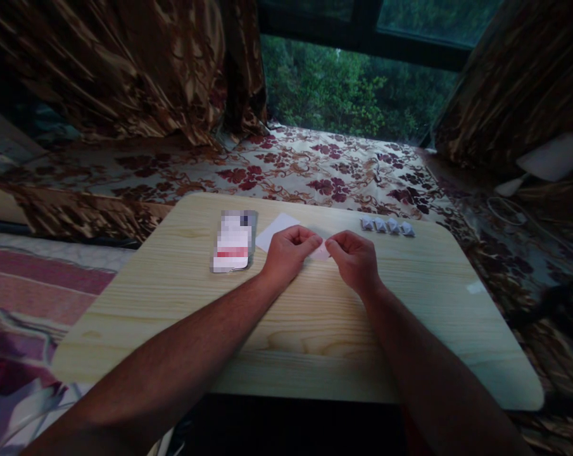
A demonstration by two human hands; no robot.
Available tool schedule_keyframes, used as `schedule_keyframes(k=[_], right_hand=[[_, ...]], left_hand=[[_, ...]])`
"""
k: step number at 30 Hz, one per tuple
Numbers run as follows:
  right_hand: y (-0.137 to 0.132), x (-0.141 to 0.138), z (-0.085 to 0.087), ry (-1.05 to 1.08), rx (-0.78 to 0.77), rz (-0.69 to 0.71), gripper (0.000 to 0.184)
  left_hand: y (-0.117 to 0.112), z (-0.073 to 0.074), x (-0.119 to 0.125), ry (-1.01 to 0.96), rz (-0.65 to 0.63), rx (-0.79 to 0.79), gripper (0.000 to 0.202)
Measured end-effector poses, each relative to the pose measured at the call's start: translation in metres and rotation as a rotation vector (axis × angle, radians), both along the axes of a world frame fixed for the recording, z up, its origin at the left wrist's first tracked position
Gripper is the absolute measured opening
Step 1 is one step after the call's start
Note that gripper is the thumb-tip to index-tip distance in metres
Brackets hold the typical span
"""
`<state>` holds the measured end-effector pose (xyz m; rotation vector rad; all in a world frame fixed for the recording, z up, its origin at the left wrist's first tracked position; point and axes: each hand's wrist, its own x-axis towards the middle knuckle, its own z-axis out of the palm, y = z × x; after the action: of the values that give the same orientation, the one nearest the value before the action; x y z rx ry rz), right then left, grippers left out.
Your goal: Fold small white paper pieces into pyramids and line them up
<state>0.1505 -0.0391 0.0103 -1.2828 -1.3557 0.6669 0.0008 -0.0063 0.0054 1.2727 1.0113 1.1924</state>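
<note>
Dim by the window, with a pale wooden table (314,329) set against a floral cloth (314,164). At mid-table, left hand (286,252) and right hand (356,258) curled knuckles-up, thumb and forefinger of each pinching opposite ends of a small pale paper piece (321,253), on the wood or just above it, cannot tell which. Could tear or crease crooked if pulled unevenly, being so small and so poorly lit; could slip from so shallow a pinch. Could also nudge the loose white sheet (277,231) just beyond the left hand, or, with a wide sweep of the right wrist, scatter the row of small folded pieces (387,226) near the far edge. Mostly hidden behind the fingers: shape and folds of the pinched paper. Blurred beyond reading: the packet (234,244) left of the sheet. Lost in shadow: the floor below the near edge and the clutter at far right.
</note>
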Motion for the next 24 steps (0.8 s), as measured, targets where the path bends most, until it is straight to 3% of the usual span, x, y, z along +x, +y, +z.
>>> schedule_keyframes(k=[12, 24], right_hand=[[-0.001, -0.0003, 0.0002, -0.063, 0.009, -0.003, 0.017], [-0.0016, -0.0007, 0.0018, -0.079, 0.014, 0.002, 0.017]], left_hand=[[-0.0021, 0.0051, 0.0016, -0.003, 0.034, -0.015, 0.022], [0.0004, -0.0007, 0.0004, -0.007, 0.031, 0.001, 0.022]])
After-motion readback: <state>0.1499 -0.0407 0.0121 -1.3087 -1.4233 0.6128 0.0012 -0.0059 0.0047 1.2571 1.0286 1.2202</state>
